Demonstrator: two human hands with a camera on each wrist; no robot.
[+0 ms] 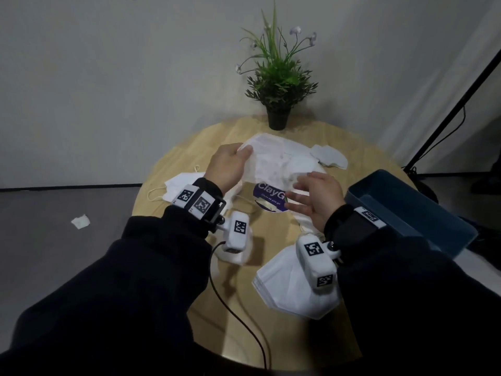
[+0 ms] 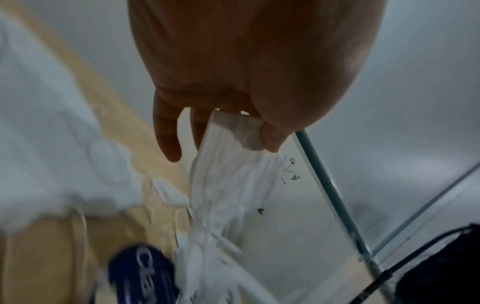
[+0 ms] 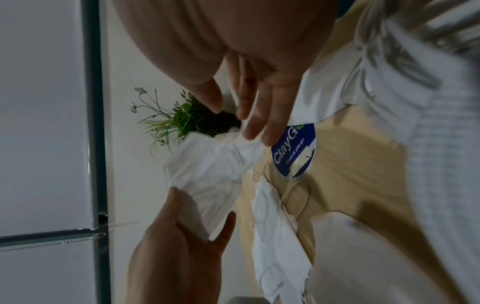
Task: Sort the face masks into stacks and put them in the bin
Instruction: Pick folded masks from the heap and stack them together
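Head view, with both wrist views. The left hand [image 1: 229,165] pinches 1 end of a pleated white face mask [image 1: 273,161] between thumb and fingers, holding it raised above the middle of the round wooden tabletop [image 1: 189,280]; the left wrist view shows the mask [image 2: 228,185] hanging from the thumb and fingers [image 2: 166,133]. The right hand [image 1: 315,200] is spread, its fingers straight and apart, at the other end of the same mask; the right wrist view shows its fingertips [image 3: 267,127] touching the mask's edge without closing on it, though motion blur softens the contact. A stack of folded white masks [image 1: 287,291] lies near the front edge of the tabletop, partly under the right wrist camera. More white masks [image 1: 179,187] lie at the left edge, and 1 crumpled mask [image 1: 329,156] lies toward the far right edge. A blue bin [image 1: 414,213] stands at the right edge, overhanging it. A blue round sticker [image 1: 268,198] marked "ClayGo" sits at the tabletop's centre. A potted plant [image 1: 279,85] stands at the far edge. A scrap of white paper [image 1: 80,221] lies on the floor to the left.
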